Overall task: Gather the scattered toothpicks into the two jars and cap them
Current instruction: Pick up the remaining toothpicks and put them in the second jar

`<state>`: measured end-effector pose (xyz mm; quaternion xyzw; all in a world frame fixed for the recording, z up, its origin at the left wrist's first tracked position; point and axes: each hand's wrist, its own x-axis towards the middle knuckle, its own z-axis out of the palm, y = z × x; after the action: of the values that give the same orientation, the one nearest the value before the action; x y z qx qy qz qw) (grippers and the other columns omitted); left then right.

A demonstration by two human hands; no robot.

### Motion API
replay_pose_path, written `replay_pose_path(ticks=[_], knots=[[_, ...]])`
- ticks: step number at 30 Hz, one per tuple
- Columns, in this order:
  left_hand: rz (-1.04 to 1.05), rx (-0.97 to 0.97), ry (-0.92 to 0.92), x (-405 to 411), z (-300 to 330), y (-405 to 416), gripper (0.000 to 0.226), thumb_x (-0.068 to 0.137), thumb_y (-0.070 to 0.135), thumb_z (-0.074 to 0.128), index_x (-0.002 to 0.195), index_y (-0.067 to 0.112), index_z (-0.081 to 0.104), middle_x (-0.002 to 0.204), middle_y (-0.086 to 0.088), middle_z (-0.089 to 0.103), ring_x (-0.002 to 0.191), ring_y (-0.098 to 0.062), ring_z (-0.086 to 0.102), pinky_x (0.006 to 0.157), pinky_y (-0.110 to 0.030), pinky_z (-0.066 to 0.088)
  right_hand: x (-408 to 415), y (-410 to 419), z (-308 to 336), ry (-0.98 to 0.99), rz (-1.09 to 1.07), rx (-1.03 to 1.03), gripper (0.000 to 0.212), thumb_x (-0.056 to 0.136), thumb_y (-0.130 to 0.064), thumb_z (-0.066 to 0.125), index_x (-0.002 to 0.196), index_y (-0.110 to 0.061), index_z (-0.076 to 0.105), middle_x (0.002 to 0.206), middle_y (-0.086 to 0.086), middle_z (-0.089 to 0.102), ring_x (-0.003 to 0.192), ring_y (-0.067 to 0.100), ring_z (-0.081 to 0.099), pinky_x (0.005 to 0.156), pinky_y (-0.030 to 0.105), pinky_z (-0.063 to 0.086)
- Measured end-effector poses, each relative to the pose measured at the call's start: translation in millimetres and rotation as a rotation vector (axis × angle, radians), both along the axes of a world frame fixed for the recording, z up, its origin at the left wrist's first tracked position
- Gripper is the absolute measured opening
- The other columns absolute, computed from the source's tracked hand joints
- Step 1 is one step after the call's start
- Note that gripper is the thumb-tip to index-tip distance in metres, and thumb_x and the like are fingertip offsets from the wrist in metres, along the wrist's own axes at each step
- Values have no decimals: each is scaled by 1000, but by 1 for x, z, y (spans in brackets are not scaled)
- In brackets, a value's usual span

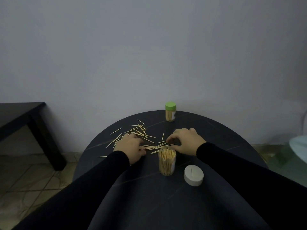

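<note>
- Bench (216, 138): round, dark top, thin pale veins.
- Open jar (167, 161): clear, upright, uncapped, packed with toothpicks; near the bench centre, toward 6 o'clock of both hands.
- White cap (193, 175): lies loose on the bench, just beside the open jar at its 4 o'clock.
- Capped jar (170, 111): green lid on, full, upright at the bench's 12 o'clock edge.
- Loose toothpicks (141, 131): scattered from 10 to 12 o'clock of the open jar; a denser bundle lies between the hands.
- Left hand (131, 146): palm down, fingers curled over one end of the bundle, touching it.
- Right hand (186, 141): palm down, fingertips pressed at the bundle's other end; whether it pinches any, cannot tell.
- Sleeves (232, 163): black.
</note>
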<state>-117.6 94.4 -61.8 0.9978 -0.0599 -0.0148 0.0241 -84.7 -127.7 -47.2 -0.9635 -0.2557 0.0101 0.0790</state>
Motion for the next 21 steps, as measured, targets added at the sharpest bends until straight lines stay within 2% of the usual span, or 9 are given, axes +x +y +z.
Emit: replay_pose_path(ticks=[4, 9, 15, 21], knots=[[25, 67, 51, 10, 2, 4, 44, 94, 47, 49, 135, 29, 51, 134, 0, 48, 123, -20, 45, 101, -36, 42, 13, 16, -6, 2, 63, -71, 42, 91, -41, 57, 133, -35, 51, 138, -4, 46, 128, 17, 39, 108, 44, 25], [-24, 65, 0, 18, 3, -4, 27, 95, 40, 51, 117, 33, 65, 119, 5, 60, 111, -16, 53, 93, -34, 47, 23, 25, -13, -20, 168, -163, 43, 95, -44, 51, 137, -40, 45, 141, -9, 43, 125, 17, 35, 104, 42, 23], [-53, 124, 0, 25, 9, -19, 24, 95, 35, 51, 111, 24, 66, 109, 1, 64, 101, -17, 59, 85, -31, 50, 17, 21, -15, -113, 175, -147, 31, 98, -42, 45, 124, -37, 59, 128, -11, 55, 113, 14, 42, 95, 39, 24], [-18, 159, 50, 28, 6, -28, 25, 95, 23, 52, 117, 16, 60, 116, -5, 61, 107, -23, 58, 93, -38, 50, 9, 17, -15, -139, 133, -176, 24, 98, -34, 45, 116, -28, 60, 121, -6, 58, 112, 15, 45, 100, 41, 25]])
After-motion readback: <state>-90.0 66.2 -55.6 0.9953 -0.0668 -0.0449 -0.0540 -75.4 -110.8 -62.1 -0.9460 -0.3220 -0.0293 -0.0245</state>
